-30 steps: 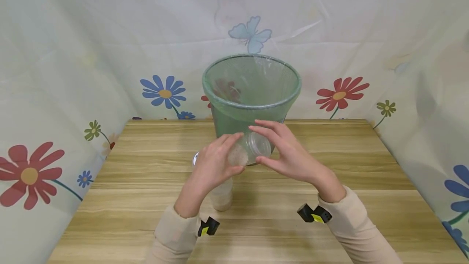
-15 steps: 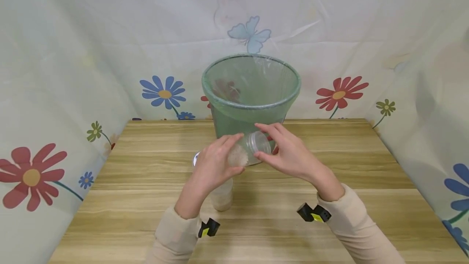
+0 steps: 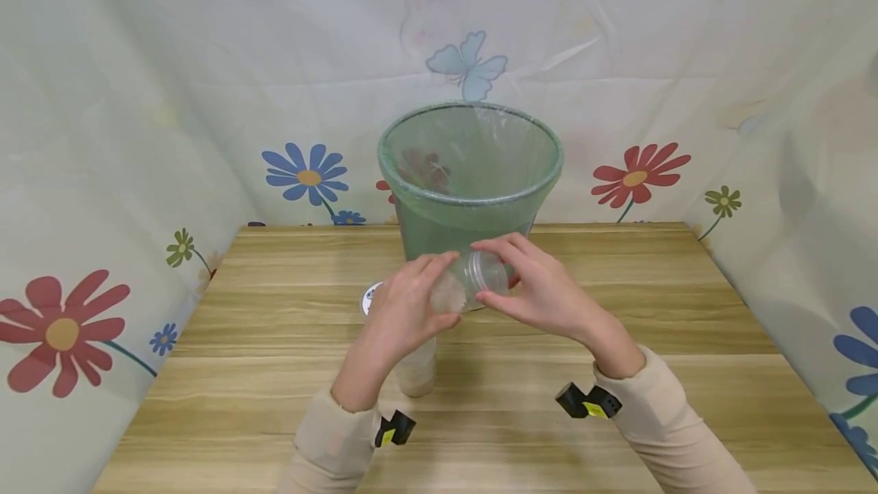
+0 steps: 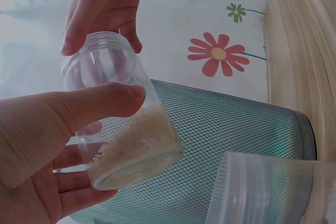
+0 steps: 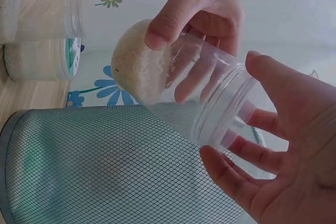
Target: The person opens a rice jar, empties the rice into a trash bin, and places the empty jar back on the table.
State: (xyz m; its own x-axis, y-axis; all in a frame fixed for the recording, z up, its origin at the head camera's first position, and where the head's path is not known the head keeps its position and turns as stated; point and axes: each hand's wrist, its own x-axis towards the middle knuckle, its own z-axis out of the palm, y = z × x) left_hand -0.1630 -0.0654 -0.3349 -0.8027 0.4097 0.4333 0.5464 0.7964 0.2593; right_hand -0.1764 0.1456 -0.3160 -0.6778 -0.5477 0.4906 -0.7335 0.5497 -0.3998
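Observation:
A clear plastic jar (image 3: 449, 292) with white, rice-like grains at its bottom is tilted on its side in front of the mesh bin (image 3: 439, 227). My left hand (image 3: 405, 303) grips the jar's body, thumb on one side and fingers on the other, as the left wrist view shows. Around the clear, ridged mouth end, my right hand (image 3: 542, 284) curls its thumb and fingers. Whether a clear lid sits on that end, I cannot tell. In the right wrist view, the grains (image 5: 152, 72) lie away from the mouth.
A second clear jar (image 3: 416, 372) with pale contents stands below my left hand. Partly hidden behind that hand is a jar with a round printed lid (image 3: 369, 298); its lid looks green in the right wrist view. The bin stands at the back of the wooden table (image 3: 617, 418), before a flowered curtain.
The spread fingers of my right hand have drawn in round the jar's mouth end. My left hand keeps its hold, and the jar has barely shifted.

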